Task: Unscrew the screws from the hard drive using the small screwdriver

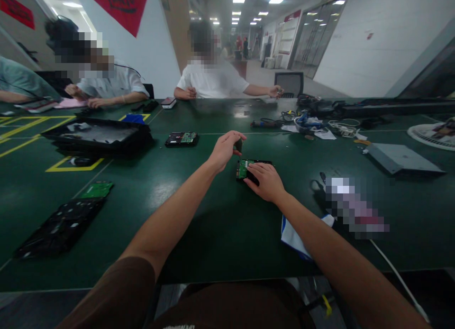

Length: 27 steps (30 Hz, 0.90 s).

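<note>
In the head view a hard drive (242, 170) lies on the dark green table, its green circuit board facing up. My left hand (226, 150) is closed around the dark handle of a small screwdriver (239, 147). The screwdriver stands roughly upright over the board's far left part; whether its tip sits in a screw is too small to tell. My right hand (265, 181) grips the drive from the right, its fingers across the top and covering much of it.
Another hard drive (182, 139) lies farther back, left of black stacked trays' right side. Black trays (106, 141) stand at left, a black casing (60, 227) and green board (96, 190) nearer. Cables (309, 123), a grey metal box (403, 158) and a cloth (296, 239) are at right. People sit opposite.
</note>
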Each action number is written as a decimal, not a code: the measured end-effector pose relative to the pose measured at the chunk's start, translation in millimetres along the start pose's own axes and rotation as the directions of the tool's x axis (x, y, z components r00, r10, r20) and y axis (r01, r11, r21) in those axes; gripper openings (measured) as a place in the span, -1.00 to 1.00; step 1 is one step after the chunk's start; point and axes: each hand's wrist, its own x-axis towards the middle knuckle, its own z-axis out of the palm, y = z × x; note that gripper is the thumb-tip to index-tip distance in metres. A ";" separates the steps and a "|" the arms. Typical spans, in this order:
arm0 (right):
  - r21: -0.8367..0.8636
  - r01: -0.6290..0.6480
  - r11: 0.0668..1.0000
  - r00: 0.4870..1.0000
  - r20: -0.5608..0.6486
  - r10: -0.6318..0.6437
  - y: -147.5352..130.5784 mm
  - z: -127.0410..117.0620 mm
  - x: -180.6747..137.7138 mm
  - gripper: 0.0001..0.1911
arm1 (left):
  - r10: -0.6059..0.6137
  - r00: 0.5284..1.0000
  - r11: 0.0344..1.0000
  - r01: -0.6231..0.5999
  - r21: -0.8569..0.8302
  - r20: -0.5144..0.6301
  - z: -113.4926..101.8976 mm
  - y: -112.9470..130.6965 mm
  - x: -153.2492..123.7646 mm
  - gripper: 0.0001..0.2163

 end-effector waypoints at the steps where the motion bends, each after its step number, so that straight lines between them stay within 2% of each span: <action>1: 0.001 -0.001 1.000 1.000 0.001 0.001 0.1 0.1 0.0 -0.49 | -0.003 1.000 1.000 0.003 0.014 0.010 0.1 1.8 -0.6 -0.85; 7: 0.004 0.006 1.000 1.000 0.001 -0.006 0.4 -0.8 -0.3 -0.49 | -0.049 0.998 0.992 0.054 -0.118 0.040 2.0 2.8 -1.7 -0.87; 10: 0.006 0.002 1.000 1.000 0.003 -0.002 0.2 -0.9 -0.2 -0.49 | -0.049 0.998 0.990 0.053 -0.129 0.036 3.3 -0.7 -1.2 -0.89; 13: 0.011 -0.002 1.000 1.000 0.002 0.002 -0.1 -0.5 -0.1 -0.50 | -0.038 0.998 0.997 0.041 -0.071 0.042 4.9 -2.7 -1.9 -0.81; 16: 0.007 -0.006 1.000 1.000 0.001 0.006 -0.6 -0.5 0.0 -0.50 | 0.020 1.000 0.998 -0.021 0.062 0.021 5.3 -4.4 -2.3 -0.71; 20: 0.002 -0.004 1.000 1.000 0.007 0.004 -0.9 -0.7 0.2 -0.49 | 0.095 0.995 0.975 -0.094 0.203 0.007 2.5 -5.9 -1.4 -0.69; 23: 0.006 -0.004 1.000 1.000 0.007 0.004 -0.5 0.1 0.2 -0.49 | 0.098 0.995 0.968 -0.103 0.229 0.033 0.2 -4.3 -1.6 -0.68; 27: 0.005 -0.003 1.000 1.000 0.006 0.002 0.3 1.1 -0.1 -0.50 | 0.041 0.990 0.984 -0.064 0.165 0.136 -0.6 -1.9 -3.3 -0.67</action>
